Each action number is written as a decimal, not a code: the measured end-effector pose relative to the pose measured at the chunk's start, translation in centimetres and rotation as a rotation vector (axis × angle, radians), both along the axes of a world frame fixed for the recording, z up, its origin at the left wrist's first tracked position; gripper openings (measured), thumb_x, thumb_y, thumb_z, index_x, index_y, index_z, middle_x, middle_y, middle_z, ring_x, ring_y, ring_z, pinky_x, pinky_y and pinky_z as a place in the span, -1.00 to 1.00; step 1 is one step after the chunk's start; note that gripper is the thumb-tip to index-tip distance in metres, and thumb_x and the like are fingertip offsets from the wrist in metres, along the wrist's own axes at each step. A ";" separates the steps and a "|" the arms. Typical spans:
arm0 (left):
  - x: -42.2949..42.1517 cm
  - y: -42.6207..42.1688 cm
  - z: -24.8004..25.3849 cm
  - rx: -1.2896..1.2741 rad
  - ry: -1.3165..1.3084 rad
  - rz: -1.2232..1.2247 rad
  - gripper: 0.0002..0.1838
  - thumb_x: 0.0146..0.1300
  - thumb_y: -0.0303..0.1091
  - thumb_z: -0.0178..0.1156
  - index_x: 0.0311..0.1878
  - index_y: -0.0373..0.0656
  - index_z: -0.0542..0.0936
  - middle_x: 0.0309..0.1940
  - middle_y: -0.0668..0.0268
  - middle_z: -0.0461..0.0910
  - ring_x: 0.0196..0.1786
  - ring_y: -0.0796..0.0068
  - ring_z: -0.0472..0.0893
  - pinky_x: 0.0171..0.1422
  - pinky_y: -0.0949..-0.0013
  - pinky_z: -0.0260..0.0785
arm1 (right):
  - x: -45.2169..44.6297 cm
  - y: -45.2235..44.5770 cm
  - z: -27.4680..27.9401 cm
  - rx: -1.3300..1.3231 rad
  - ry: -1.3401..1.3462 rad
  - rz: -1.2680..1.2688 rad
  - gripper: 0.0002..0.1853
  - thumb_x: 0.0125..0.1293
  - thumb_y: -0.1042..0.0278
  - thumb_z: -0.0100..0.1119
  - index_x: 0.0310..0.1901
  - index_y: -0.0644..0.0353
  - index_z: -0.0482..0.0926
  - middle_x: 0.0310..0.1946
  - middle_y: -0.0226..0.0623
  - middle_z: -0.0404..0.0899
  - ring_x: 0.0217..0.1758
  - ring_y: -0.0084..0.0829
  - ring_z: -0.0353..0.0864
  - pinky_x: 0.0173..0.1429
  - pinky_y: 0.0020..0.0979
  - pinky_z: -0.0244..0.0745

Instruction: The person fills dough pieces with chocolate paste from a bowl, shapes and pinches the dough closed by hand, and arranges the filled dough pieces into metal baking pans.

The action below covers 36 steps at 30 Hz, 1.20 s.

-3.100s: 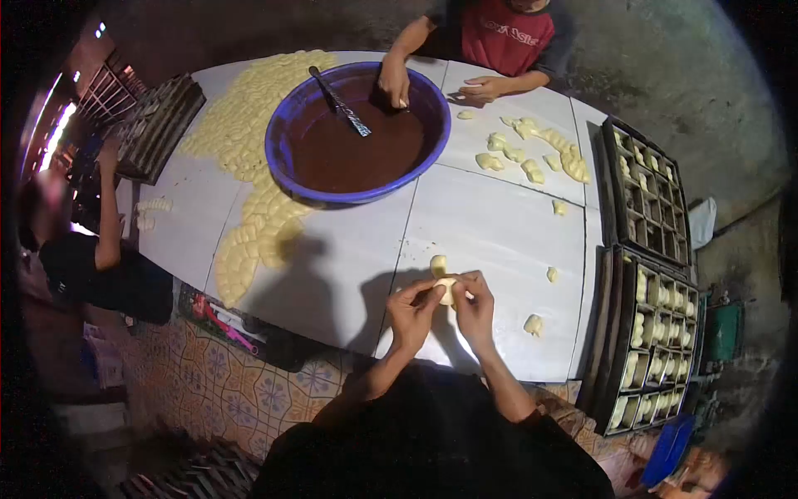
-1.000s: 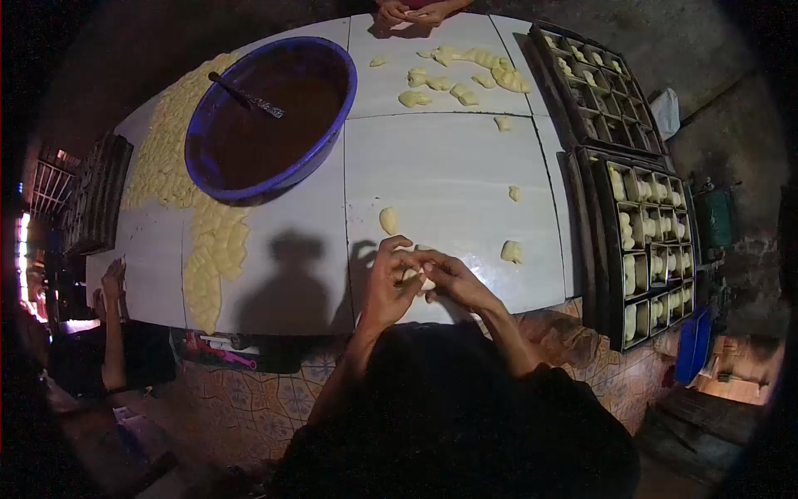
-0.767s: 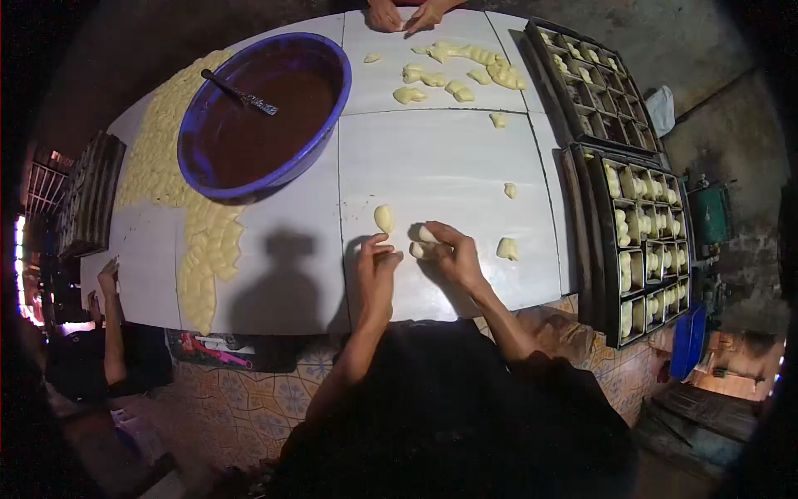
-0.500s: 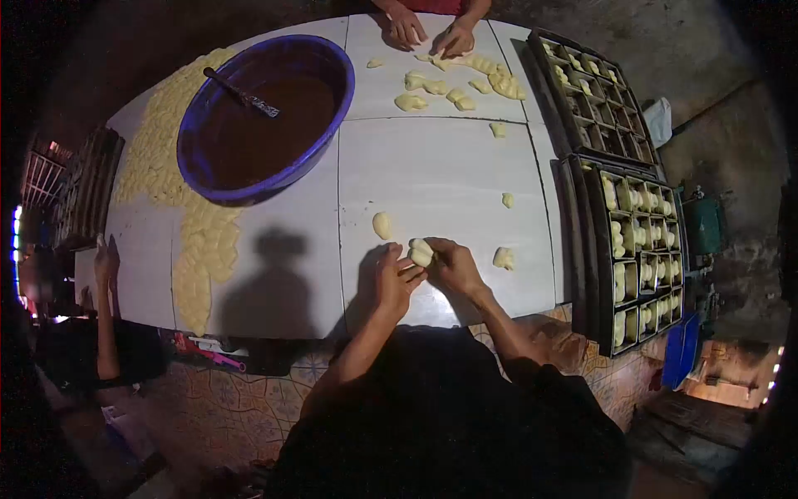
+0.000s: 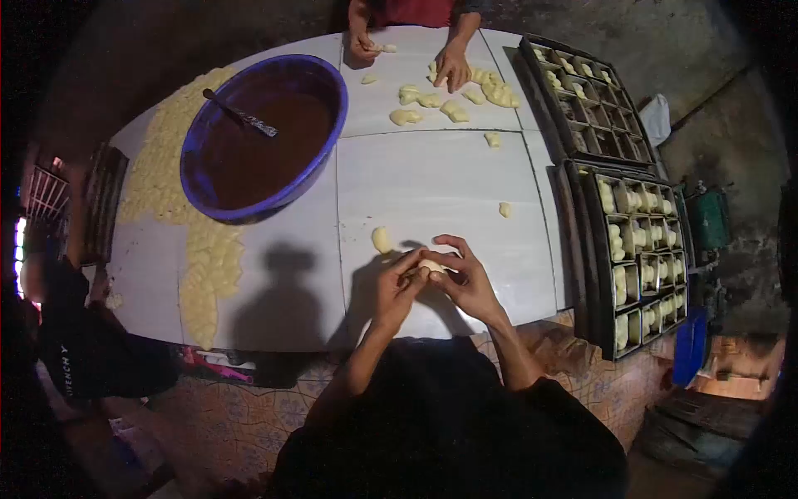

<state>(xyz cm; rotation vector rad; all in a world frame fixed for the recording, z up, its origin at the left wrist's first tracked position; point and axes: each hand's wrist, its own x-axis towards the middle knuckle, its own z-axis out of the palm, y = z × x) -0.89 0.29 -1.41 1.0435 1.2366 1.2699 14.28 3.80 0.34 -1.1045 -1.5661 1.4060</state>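
Fingers of our left hand [image 5: 395, 293] and right hand [image 5: 474, 291] pinch one dough piece [image 5: 431, 266] from both sides, presumably for control, above the table [image 5: 432, 179]. We have a second piece [image 5: 381, 239] at ten o'clock, a dough-filled tray [image 5: 605, 283] at three, a basin [image 5: 299, 187] beyond at ten.

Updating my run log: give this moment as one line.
Left hand: holding dough piece; right hand: same dough piece; table: blue basin, loose dough lump

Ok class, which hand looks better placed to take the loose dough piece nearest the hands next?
Probably the left hand: the loose piece lies just beyond it, while the right hand is farther across. Both grip the held dough, so the left would need freeing.
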 end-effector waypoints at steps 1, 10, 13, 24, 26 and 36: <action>-0.6 0.2 0.2 -0.043 -0.092 0.006 -0.65 0.35 -0.36 0.16 0.13 -0.34 0.54 -0.14 0.24 0.64 -0.04 0.53 0.56 0.10 0.42 0.41 | -1.2 0.1 1.3 -0.026 0.107 0.041 -0.71 0.28 0.43 0.23 0.03 0.25 0.62 0.15 -0.24 0.35 -0.08 -0.40 0.56 -0.16 -0.47 0.54; -3.6 -0.3 -1.0 -0.102 -0.450 0.115 -0.72 0.29 -0.41 0.20 0.02 -0.32 0.58 -0.11 0.21 0.61 -0.09 0.53 0.57 0.03 0.42 0.42 | -6.3 3.0 1.7 0.322 0.215 0.170 -0.53 0.38 -0.11 0.01 -0.09 0.18 0.60 0.14 -0.16 0.42 0.20 -0.24 0.32 0.24 -0.17 0.24; -3.7 0.6 0.5 -0.255 -1.015 0.057 -0.43 0.31 -0.09 0.17 0.20 -0.36 0.39 0.09 0.14 0.49 0.09 0.36 0.52 0.16 0.28 0.41 | -7.1 3.3 -0.1 0.436 0.005 0.268 -0.53 0.22 -0.03 0.25 0.05 0.10 0.54 0.27 -0.22 0.28 0.31 -0.18 0.24 0.39 -0.13 0.13; -20.8 20.3 4.2 0.058 0.497 0.467 -0.23 0.44 0.27 -0.29 -0.27 -0.36 0.56 -0.43 0.19 0.55 -0.31 0.38 0.54 -0.13 0.27 0.41 | -6.5 6.2 -2.7 -0.038 0.434 0.223 0.19 0.10 -0.11 0.37 0.52 -0.16 -0.37 0.49 -0.19 -0.16 0.22 -0.36 0.25 -0.01 -0.42 0.40; -25.9 25.4 -3.7 -0.089 0.679 0.369 -0.13 0.38 0.37 -0.39 -0.29 -0.36 0.57 -0.41 0.12 0.56 -0.26 0.28 0.56 -0.04 0.20 0.38 | -6.8 6.2 -4.5 -0.035 0.361 0.187 0.13 0.17 0.03 0.34 0.52 -0.18 -0.38 0.48 -0.17 -0.13 0.22 -0.36 0.26 -0.02 -0.43 0.44; -16.5 17.0 5.1 -0.470 0.150 0.038 0.06 0.26 0.53 -0.56 -0.02 -0.35 0.58 -0.28 0.01 0.64 -0.09 0.24 0.63 0.13 0.22 0.38 | -6.7 7.0 -4.1 -0.121 0.540 0.092 -0.21 0.41 0.32 0.08 0.51 0.07 -0.17 0.34 -0.12 0.19 0.10 -0.43 0.44 0.01 -0.45 0.54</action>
